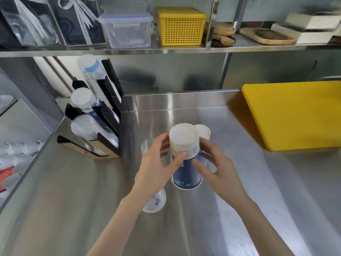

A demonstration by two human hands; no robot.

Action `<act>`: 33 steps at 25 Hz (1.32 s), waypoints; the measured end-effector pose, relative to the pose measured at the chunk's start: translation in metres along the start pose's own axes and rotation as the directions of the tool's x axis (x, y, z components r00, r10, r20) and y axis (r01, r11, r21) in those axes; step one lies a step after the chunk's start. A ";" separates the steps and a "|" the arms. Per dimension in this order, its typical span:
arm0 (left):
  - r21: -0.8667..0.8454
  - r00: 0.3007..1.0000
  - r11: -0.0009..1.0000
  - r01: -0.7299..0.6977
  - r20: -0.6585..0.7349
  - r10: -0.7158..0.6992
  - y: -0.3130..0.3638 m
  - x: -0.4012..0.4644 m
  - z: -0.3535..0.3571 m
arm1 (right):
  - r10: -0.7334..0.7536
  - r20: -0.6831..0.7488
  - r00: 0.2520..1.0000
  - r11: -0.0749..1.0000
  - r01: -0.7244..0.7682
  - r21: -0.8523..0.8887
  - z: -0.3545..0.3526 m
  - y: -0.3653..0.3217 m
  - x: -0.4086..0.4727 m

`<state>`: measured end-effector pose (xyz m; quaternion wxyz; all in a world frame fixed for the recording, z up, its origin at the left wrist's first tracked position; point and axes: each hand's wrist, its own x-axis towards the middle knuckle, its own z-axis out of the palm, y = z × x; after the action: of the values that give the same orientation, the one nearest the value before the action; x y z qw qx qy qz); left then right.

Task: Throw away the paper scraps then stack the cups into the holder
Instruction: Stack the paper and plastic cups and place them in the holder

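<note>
Stainless steel counter [230, 209] spreads under both bare hands, which meet around an upside-down blue-and-white paper cup [185, 156] near the middle of the view. The left hand [156, 163] curls partway closed on the cup's left side, thumb across the white band near the upturned base and fingers wrapped behind it. The right hand [215, 167] presses from the right with fingers spread and loosely bent, thumb low on the blue part of the wall. Whether the cup's rim rests on the counter cannot be told. Just behind it, touching or nearly so, stands a second white paper cup [203, 131], mostly hidden. A clear plastic cup [154, 200] lies under the left wrist, and another clear cup [146, 146] stands just left of that hand's fingers. The black slotted cup holder [108, 108] sits at the counter's far left, well apart from the hands, with stacks of paper and clear cups leaning in its slots. A yellow cutting board [295, 115] lies at the right.
</note>
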<state>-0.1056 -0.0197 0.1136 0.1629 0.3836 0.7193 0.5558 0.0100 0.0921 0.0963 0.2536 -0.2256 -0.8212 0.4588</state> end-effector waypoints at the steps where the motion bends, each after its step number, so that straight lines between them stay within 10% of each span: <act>1: -0.002 0.999 1.000 0.013 0.029 -0.013 -0.006 -0.004 0.006 | 0.027 0.008 1.000 1.000 -0.027 0.005 -0.001 0.007 -0.006; 17: 0.179 0.930 0.980 0.089 0.338 -0.146 -0.062 -0.016 0.051 | 0.252 0.190 0.949 0.967 -0.244 -0.067 -0.016 0.073 -0.035; 33: 0.274 0.962 0.952 0.133 0.197 -0.191 -0.050 0.097 0.066 | 0.221 -0.041 0.974 0.973 -0.223 -0.054 -0.010 0.079 0.087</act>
<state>-0.1440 0.0915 0.0648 0.2359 0.4003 0.7921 0.3958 -0.0396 0.1883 0.0508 0.2082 -0.3312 -0.7992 0.4563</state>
